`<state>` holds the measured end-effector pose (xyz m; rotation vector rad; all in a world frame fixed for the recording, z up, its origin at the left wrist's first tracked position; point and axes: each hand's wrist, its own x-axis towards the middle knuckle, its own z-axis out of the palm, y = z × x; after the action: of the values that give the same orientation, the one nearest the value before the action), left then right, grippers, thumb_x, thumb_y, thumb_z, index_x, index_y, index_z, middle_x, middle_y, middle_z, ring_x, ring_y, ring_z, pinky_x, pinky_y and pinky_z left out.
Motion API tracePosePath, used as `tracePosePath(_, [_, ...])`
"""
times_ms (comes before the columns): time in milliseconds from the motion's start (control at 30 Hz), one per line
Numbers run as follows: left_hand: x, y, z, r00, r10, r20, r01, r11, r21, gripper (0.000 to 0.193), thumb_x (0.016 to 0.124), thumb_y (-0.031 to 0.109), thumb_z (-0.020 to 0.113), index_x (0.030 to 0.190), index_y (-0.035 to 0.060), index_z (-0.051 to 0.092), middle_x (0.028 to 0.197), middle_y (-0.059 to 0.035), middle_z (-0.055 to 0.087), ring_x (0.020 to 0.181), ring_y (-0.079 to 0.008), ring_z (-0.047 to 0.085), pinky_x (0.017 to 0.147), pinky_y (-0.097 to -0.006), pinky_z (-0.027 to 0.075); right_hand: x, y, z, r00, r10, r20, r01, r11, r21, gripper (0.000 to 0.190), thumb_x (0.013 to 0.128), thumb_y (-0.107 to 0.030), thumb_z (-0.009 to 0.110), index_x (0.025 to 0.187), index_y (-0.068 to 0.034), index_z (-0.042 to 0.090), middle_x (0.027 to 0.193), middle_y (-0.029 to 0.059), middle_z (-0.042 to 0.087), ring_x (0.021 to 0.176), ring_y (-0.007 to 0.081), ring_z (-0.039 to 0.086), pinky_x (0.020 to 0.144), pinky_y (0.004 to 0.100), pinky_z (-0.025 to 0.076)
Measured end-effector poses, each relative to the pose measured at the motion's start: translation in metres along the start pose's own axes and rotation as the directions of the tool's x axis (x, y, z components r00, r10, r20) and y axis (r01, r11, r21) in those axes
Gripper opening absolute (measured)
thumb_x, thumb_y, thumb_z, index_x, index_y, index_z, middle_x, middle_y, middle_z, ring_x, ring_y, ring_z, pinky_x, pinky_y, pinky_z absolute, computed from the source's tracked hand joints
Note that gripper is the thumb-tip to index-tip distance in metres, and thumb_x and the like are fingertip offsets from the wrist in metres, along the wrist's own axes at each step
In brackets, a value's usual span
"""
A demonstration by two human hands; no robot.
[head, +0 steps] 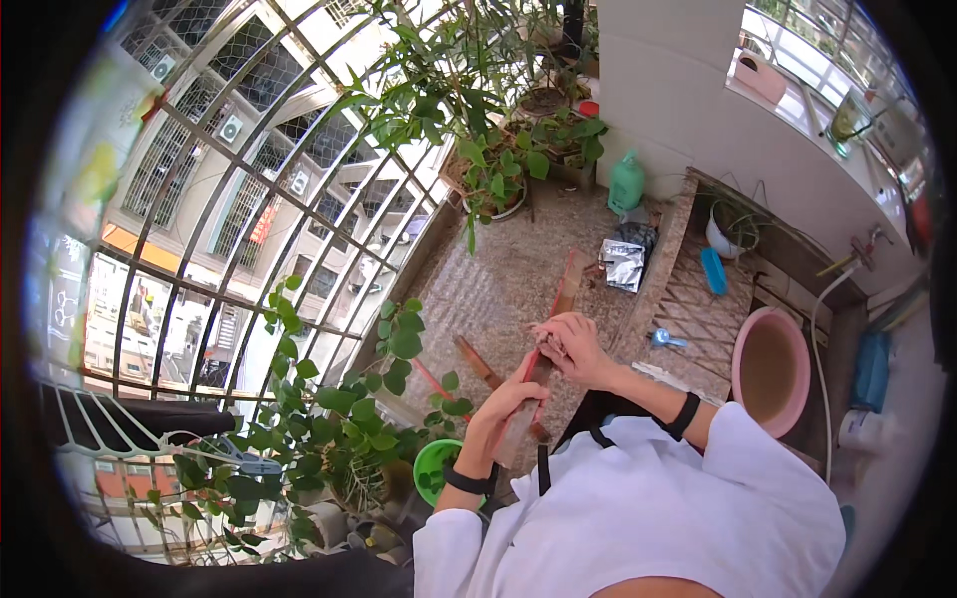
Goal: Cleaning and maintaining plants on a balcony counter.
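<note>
My left hand [511,401] is closed around a long flat strip [570,284] with a red edge, which slants up and away across the stone-like surface [471,276]. My right hand [576,345] grips a crumpled brownish cloth or rag [552,342], pressed against the strip just above my left hand. Under and left of the strip lies a narrow brown piece, perhaps wood [478,361], and a thin red rod [437,385]. A silver foil packet [623,264] lies farther off to the right.
At right are a pink basin [771,374] of murky water, a blue brush-like item [713,271], a blue scoop [667,338] and a hose [821,359]. A green bottle [626,182] stands behind. Potted plants [493,183], a green bucket [439,472] and window bars [247,172] border the left.
</note>
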<state>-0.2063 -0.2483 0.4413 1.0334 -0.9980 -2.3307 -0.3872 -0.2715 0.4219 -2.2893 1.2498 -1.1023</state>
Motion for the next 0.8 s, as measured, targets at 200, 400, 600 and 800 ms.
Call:
tracePosePath(200, [-0.018,-0.004,0.020,0.998,0.053,-0.025,-0.053,0.998,-0.022,0.083,0.073,0.003,0.053,0.141,0.0183,0.008,0.071,-0.0065,0.049,0.055,-0.0143,0.050,0.047,-0.0263,0.044,0.033,0.079,0.006,0.970,0.106,-0.219,-0.105,0.994,0.016,0.022,0.079,-0.013,0.059,0.097,-0.005,0.049,0.096,0.0121,0.048,0.091,0.0292,0.046,0.085,0.0409,0.036])
tracePosePath(400, [-0.012,-0.008,0.021,0.995,0.096,0.014,-0.095,0.993,-0.073,0.085,0.073,0.004,0.053,0.141,0.0212,0.007,0.072,-0.0056,0.049,0.058,-0.0134,0.050,0.048,-0.0263,0.044,0.019,0.038,0.016,0.974,0.210,-0.080,-0.171,0.923,0.344,0.025,0.078,-0.007,0.057,0.102,-0.007,0.048,0.105,0.0113,0.047,0.102,0.0306,0.046,0.100,0.0421,0.027])
tracePosePath(600, [-0.014,-0.012,0.019,1.000,0.015,-0.021,-0.016,0.999,-0.052,0.084,0.073,0.004,0.054,0.141,0.0200,0.008,0.071,-0.0049,0.048,0.058,-0.0130,0.050,0.047,-0.0256,0.044,0.002,0.020,0.013,0.994,0.098,-0.058,-0.077,0.954,0.290,0.019,0.078,-0.006,0.055,0.095,-0.007,0.050,0.099,0.0097,0.049,0.096,0.0289,0.046,0.092,0.0418,0.029])
tracePosePath(800, [-0.028,-0.015,0.037,1.000,0.018,0.016,-0.016,0.997,-0.082,0.083,0.073,0.005,0.054,0.141,0.0189,0.008,0.071,-0.0053,0.047,0.057,-0.0126,0.050,0.046,-0.0255,0.043,0.023,0.121,0.004,0.968,0.176,-0.179,-0.165,0.983,0.077,0.016,0.074,-0.004,0.055,0.089,-0.005,0.051,0.084,0.0099,0.047,0.081,0.0268,0.045,0.078,0.0352,0.035])
